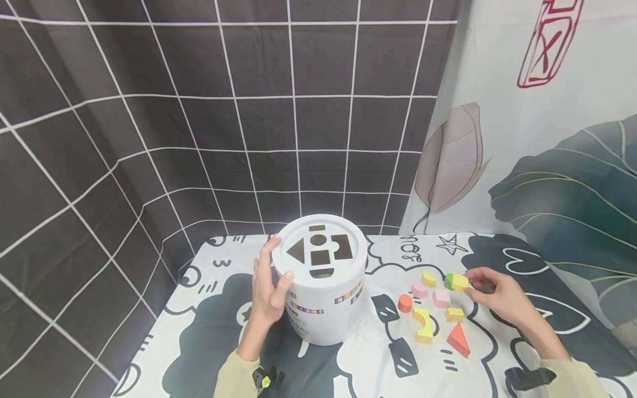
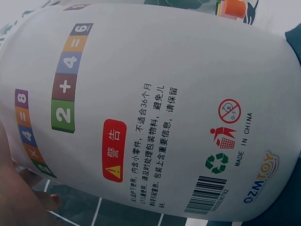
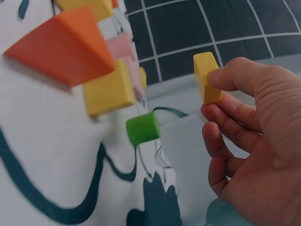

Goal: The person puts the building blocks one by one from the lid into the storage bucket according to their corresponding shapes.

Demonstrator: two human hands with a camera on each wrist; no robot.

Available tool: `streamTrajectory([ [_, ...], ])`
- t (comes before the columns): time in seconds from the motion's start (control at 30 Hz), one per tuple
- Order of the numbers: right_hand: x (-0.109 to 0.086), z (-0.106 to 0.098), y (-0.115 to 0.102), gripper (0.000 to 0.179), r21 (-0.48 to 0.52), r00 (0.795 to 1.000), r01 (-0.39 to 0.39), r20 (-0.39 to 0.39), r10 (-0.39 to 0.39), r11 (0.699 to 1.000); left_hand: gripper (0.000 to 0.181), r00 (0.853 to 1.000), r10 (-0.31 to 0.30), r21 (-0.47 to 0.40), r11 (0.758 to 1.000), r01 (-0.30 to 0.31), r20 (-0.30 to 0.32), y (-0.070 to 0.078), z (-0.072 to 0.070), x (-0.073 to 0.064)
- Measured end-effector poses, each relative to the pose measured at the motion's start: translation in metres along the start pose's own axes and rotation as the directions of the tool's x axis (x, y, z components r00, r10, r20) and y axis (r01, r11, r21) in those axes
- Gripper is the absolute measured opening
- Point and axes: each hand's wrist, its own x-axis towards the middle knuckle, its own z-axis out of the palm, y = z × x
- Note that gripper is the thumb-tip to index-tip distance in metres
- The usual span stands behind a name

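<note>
A white bucket [image 1: 323,309] with printed sums and Chinese text stands on the cloth. Its lid [image 1: 293,271] has several shaped openings. My left hand [image 1: 269,293] rests against the bucket's left side, its fingers extended along the wall and the thumb at the lid's edge. At the right, my right hand [image 1: 502,296] pinches a small yellow block [image 3: 207,77] between thumb and fingers, raised over the cloth. A green cylinder [image 3: 143,128] lies just beyond that block. Nearby are an orange-red triangular block [image 1: 459,339] and a yellow block with a curved notch [image 1: 423,326].
Other loose blocks lie between bucket and right hand: a red-orange cylinder [image 1: 405,303], pink blocks [image 1: 440,298] and a yellow block [image 1: 454,315]. The patterned cloth [image 1: 378,359] covers the table. A dark gridded curtain [image 1: 259,127] hangs behind, with a leaf-printed one [image 1: 562,182] at right.
</note>
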Motion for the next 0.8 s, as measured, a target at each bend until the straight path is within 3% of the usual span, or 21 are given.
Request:
streamTrajectory([
  [0.53,0.009,-0.005,-0.037,0.039,0.030,0.998,0.068,-0.012,-0.068,0.997,0.069,1.000,-0.012,0.003,1.000,0.012,0.001,0.000,-0.001,-0.001],
  [0.8,0.016,-0.010,-0.062,0.036,0.070,0.990,0.141,-0.004,-0.141,0.988,0.069,1.000,-0.016,0.002,1.000,0.016,0.003,0.000,-0.001,-0.002],
])
